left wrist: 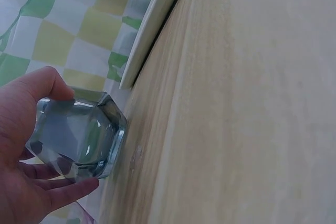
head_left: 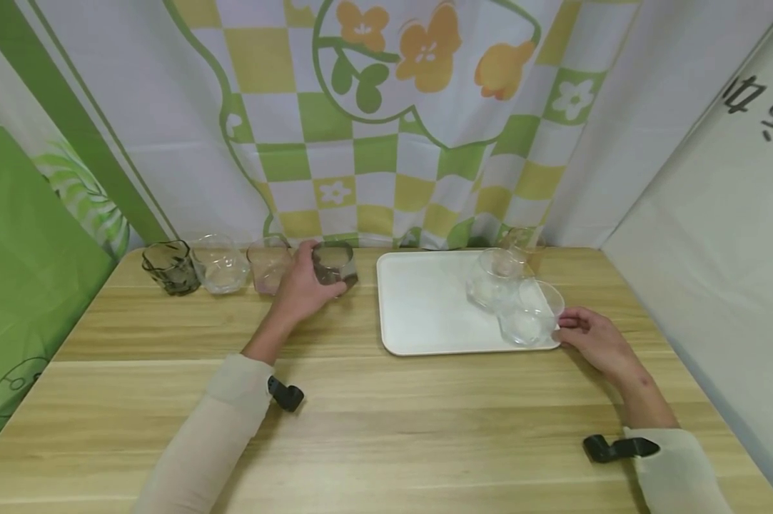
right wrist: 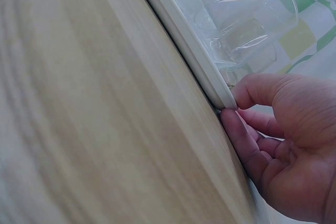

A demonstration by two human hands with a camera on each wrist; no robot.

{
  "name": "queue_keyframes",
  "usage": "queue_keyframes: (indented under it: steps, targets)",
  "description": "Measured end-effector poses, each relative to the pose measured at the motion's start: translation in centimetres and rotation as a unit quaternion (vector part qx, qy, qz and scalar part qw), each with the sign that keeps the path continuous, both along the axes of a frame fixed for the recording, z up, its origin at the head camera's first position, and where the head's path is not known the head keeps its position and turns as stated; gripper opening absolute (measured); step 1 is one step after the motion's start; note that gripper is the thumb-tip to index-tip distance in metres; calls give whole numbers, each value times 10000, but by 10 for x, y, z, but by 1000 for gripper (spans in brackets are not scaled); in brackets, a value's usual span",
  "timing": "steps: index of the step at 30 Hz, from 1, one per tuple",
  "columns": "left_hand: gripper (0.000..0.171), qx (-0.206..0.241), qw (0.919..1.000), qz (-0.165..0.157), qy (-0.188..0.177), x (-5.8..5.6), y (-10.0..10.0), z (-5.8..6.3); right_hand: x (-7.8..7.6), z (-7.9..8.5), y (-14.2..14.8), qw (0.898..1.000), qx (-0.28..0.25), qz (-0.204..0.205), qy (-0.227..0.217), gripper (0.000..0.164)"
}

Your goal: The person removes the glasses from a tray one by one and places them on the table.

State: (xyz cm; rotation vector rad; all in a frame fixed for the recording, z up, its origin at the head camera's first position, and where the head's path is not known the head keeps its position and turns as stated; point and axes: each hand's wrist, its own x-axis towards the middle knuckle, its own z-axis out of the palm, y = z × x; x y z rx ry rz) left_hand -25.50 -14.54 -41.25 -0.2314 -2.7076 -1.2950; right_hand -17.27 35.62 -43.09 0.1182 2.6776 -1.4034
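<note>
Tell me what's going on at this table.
A person's left hand grips a gray-tinted glass just left of a white tray, while their right hand pinches the tray's near right corner. A clear glass stands on the tray, with a second clear glass behind it. Left of the gripped glass, a dark glass, a faceted clear glass and a pinkish glass stand in a row.

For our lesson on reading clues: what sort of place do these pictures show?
Probably a small indoor spot staged for tabletop work: a wood-grain table set up against a checked, flowery curtain, with a white tray bearing clear glasses.
</note>
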Motion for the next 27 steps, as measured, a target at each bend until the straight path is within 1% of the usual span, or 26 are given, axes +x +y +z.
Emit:
queue_keyframes:
  steps: [2, 12, 22, 27]
  targets:
    - [96, -6, 10000, -6, -9, 0, 0, -1, 1, 0, 0, 10000, 37, 57, 18, 51]
    - [96, -37, 9999, -36, -117, 2, -3, 1, 1, 4, -2, 9996, 268, 38, -41, 54]
    - [98, -169, 9997, -130, -102, 4, -4, 0, 1, 4, -1, 9998, 183, 71, -36, 52]
    - [98, -221, 9996, -111, -141, 4, -4, 0, -1, 1, 1, 9999, 67, 116, -4, 50]
